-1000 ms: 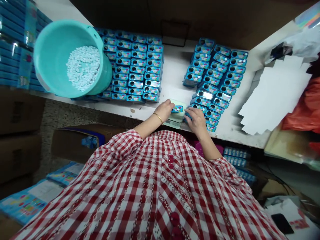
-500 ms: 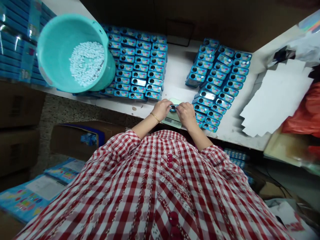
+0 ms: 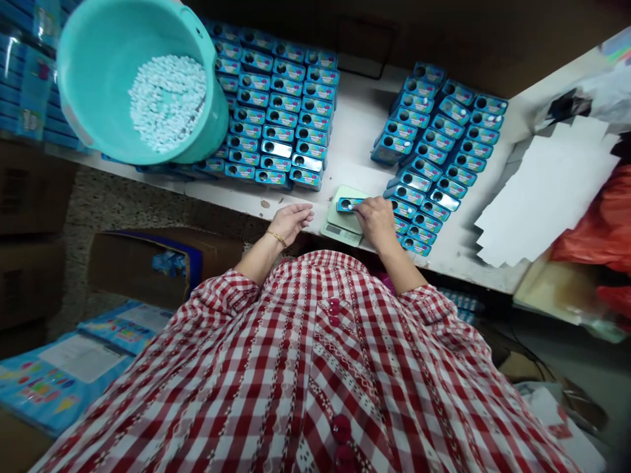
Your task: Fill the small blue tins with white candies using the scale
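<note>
A small blue tin [image 3: 343,203] with a round dark hole in its top sits on a pale green scale [image 3: 341,234]. Over the tin's right end, my right hand [image 3: 377,220] has its fingers closed on it. A tiny white piece shows by the hole, close to those fingertips. My left hand [image 3: 292,225], with a gold bangle at the wrist, is in the air at the table edge, left of the scale. Its fingers are loosely stretched out, and nothing can be seen in them.
A turquoise bucket [image 3: 81,108] of small white pieces stands at the left. Rows of blue tins [image 3: 283,102] fill the table beside it, with more tins [image 3: 428,152] right of the scale. White cut card [image 3: 547,190] lies far right; an open carton [image 3: 133,269] is below left.
My left hand has let go of the tin and drawn back to the left. My right hand stays at the tin's right end, and the scale is now less covered. The view has shifted slightly.
</note>
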{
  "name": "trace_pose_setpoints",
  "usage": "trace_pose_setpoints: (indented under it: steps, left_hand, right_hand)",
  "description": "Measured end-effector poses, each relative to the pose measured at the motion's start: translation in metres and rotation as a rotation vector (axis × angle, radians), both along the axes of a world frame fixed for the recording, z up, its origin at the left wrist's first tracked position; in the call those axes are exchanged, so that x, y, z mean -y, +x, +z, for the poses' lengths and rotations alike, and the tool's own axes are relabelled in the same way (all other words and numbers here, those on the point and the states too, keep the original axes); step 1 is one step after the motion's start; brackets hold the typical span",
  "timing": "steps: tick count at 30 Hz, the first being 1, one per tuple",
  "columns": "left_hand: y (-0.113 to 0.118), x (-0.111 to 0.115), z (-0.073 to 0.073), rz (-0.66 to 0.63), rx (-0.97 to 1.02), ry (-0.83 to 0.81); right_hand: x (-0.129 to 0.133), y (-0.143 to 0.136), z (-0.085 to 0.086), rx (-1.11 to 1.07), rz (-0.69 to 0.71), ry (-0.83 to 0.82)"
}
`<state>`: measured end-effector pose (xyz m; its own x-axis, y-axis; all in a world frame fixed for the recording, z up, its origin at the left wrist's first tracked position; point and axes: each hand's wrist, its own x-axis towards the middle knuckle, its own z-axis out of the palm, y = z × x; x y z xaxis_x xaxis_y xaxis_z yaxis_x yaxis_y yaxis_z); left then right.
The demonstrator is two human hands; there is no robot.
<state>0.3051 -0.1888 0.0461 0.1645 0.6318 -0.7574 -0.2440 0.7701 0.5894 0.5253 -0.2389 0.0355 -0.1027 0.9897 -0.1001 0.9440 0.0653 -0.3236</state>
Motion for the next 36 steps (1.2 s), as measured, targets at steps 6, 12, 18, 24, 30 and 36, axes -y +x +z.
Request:
trace_pose_setpoints:
  steps: [6, 12, 18, 24, 30, 36]
  left_hand:
    - [-0.007, 0.009, 0.003, 0.002, 0.025, -0.004]
    - [-0.006, 0.010, -0.003, -0.259, -0.276, 0.260]
    - [0.002, -0.008, 0.008, -0.913, -0.786, 0.890]
    - [0.021, -0.020, 0.018, -1.176, -1.000, 1.001]
    - [0.047, -0.021, 0.020, -1.279, -0.990, 1.082]
    - [0.065, -0.018, 0.011, -1.263, -0.926, 1.173]
  right_hand:
    - [-0.010, -0.003, 0.003, -0.150, -0.068, 0.083]
    - [0.008, 0.025, 0.001, -0.254, -0.229, 0.173]
    - [0.026, 0.035, -0.007, -0.301, -0.265, 0.241]
    - [0.036, 0.037, -0.012, -0.307, -0.277, 0.228]
    - [0.041, 0.038, -0.013, -0.330, -0.273, 0.215]
    - [0.047, 0.038, -0.016, -0.351, -0.284, 0.186]
